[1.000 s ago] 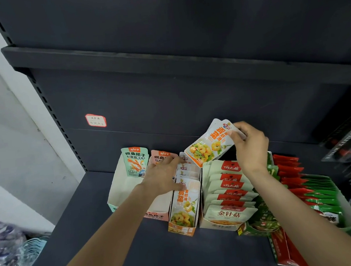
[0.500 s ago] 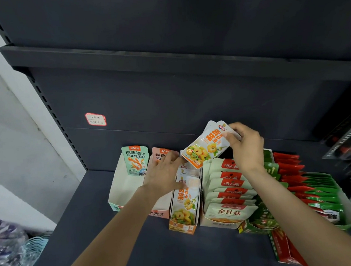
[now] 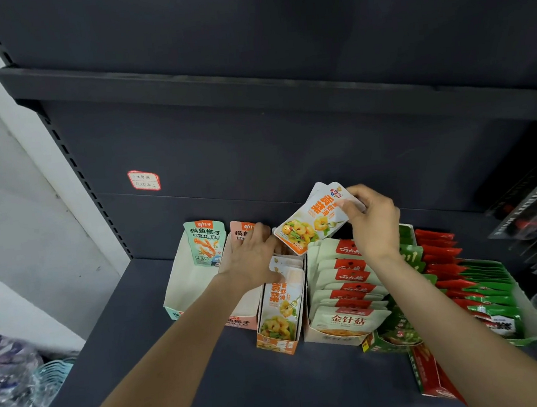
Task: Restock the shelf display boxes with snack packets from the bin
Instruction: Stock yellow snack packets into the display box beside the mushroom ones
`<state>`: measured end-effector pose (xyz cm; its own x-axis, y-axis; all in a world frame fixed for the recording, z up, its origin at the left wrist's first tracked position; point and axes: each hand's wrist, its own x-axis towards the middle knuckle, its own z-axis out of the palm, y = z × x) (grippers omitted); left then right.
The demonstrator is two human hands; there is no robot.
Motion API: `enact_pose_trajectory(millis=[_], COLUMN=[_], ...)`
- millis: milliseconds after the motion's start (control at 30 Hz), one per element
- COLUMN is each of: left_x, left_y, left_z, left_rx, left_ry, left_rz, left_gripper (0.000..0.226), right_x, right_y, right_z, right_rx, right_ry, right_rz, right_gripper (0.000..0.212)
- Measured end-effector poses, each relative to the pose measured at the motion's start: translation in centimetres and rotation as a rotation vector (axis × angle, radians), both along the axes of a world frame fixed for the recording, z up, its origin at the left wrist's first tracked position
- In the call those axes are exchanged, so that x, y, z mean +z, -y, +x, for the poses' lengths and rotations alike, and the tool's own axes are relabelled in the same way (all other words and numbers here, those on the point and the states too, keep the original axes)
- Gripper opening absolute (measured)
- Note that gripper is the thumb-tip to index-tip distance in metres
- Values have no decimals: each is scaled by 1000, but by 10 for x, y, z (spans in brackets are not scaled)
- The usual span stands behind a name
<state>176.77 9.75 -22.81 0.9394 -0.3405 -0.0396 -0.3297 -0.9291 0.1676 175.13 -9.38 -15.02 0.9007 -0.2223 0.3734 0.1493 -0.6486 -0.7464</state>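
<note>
Your right hand pinches orange snack packets by top edge, above orange display box at 12 o'clock. Left hand, fingers straight, presses packets in box forward. Keep gap open, slide packets in upright behind, labels facing front.

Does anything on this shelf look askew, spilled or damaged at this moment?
Nothing looks spilled or damaged. The green display box sits skewed, its front corner jutting past the white box beside it, and a red box lies slanted in front of it. The tilted orange packets are simply in the right hand.
</note>
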Motion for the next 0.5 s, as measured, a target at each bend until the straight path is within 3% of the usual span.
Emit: enact_pose_trajectory(millis=[167, 500], left_x=[2, 11], left_y=[-2, -22], left_z=[-4, -27], left_rx=[-21, 19], left_ry=[-1, -204], left_rz=[-92, -504], left_gripper=[46, 25], right_x=[1, 3], right_y=[-3, -7], right_z=[-1, -2], right_rx=[14, 128], right_ry=[8, -42], right_rz=[22, 151], right_gripper=[9, 9])
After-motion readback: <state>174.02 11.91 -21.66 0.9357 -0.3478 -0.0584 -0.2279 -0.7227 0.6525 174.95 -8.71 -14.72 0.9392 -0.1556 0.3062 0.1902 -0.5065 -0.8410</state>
